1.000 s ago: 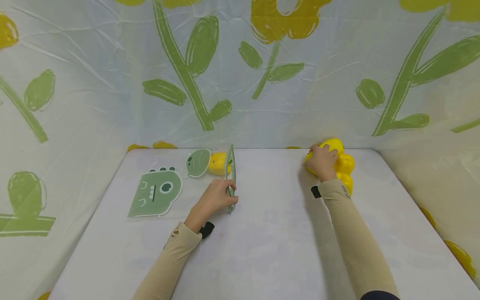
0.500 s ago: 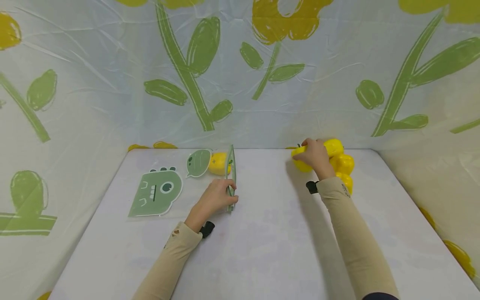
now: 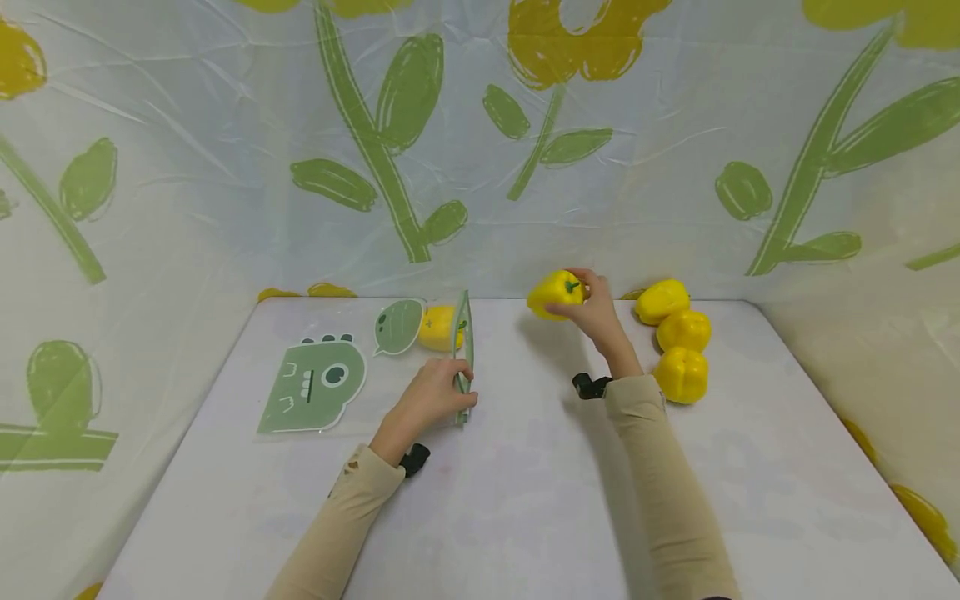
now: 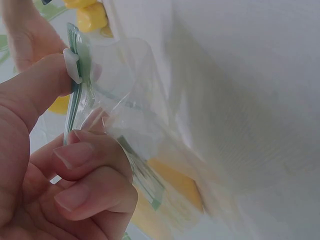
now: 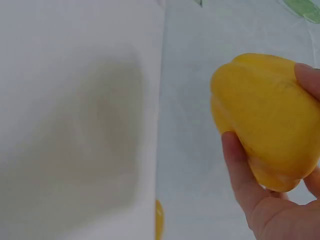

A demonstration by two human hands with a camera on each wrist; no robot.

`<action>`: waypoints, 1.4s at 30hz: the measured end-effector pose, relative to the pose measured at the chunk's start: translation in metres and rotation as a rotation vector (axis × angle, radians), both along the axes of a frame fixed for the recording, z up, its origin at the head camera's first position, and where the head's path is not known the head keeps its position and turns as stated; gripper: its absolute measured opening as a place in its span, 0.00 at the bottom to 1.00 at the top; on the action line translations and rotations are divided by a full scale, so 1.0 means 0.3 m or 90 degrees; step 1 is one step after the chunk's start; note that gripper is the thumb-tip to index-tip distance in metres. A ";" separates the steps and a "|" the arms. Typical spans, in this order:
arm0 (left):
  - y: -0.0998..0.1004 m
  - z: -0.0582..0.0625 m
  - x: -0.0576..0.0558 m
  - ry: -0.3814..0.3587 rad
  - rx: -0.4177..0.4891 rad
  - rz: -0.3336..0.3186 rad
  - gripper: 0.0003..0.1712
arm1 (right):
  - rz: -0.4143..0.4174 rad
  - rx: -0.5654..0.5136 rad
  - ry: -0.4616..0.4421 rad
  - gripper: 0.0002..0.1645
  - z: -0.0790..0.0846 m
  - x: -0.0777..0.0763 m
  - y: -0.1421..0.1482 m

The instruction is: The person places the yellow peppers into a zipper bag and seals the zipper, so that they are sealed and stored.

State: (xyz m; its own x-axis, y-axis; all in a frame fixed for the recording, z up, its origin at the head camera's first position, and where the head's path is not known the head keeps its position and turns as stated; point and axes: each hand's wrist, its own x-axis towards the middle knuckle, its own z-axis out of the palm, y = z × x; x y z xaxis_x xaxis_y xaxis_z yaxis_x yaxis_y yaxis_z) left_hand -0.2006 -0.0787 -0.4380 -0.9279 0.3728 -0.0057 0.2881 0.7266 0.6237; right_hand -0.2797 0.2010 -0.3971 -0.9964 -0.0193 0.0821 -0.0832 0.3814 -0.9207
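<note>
My left hand [image 3: 426,392] grips the mouth edge of a clear zip bag [image 3: 315,387] printed with a green monster, which lies on the table. In the left wrist view, a white slider [image 4: 72,66] sits by my thumb on the green zip, and the bag's mouth gapes. One yellow bell pepper [image 3: 437,327] is inside the bag, near the mouth. My right hand [image 3: 600,323] holds another yellow bell pepper [image 5: 265,115] above the table, to the right of the bag, its green stem turned toward the hand in the head view.
Three more yellow bell peppers stand in a row at the back right: a far one [image 3: 662,302], a middle one [image 3: 684,331] and a near one [image 3: 682,376]. A flower-printed curtain [image 3: 600,217] rises behind the white table [image 3: 525,500].
My right hand has lifted one bell pepper from the group at the back right and carried it left toward the bag. The left hand and bag stay in place.
</note>
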 end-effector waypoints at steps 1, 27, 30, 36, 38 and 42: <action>0.000 0.000 -0.001 -0.001 0.000 0.000 0.15 | 0.003 -0.040 0.003 0.43 -0.013 0.001 -0.013; -0.012 -0.016 -0.015 0.023 0.003 -0.024 0.14 | 0.169 -0.305 -0.151 0.41 -0.266 -0.028 -0.260; -0.014 -0.019 -0.017 0.020 0.008 -0.026 0.14 | 0.200 -0.320 -0.151 0.41 -0.279 -0.036 -0.258; -0.018 -0.021 -0.019 0.025 0.016 -0.033 0.15 | 0.223 -0.263 -0.129 0.41 -0.296 -0.047 -0.257; -0.018 -0.019 -0.019 0.024 0.020 -0.037 0.15 | 0.218 -0.238 -0.124 0.41 -0.298 -0.048 -0.259; -0.017 -0.022 -0.021 0.015 0.019 -0.036 0.15 | 0.219 -0.200 -0.121 0.41 -0.295 -0.050 -0.267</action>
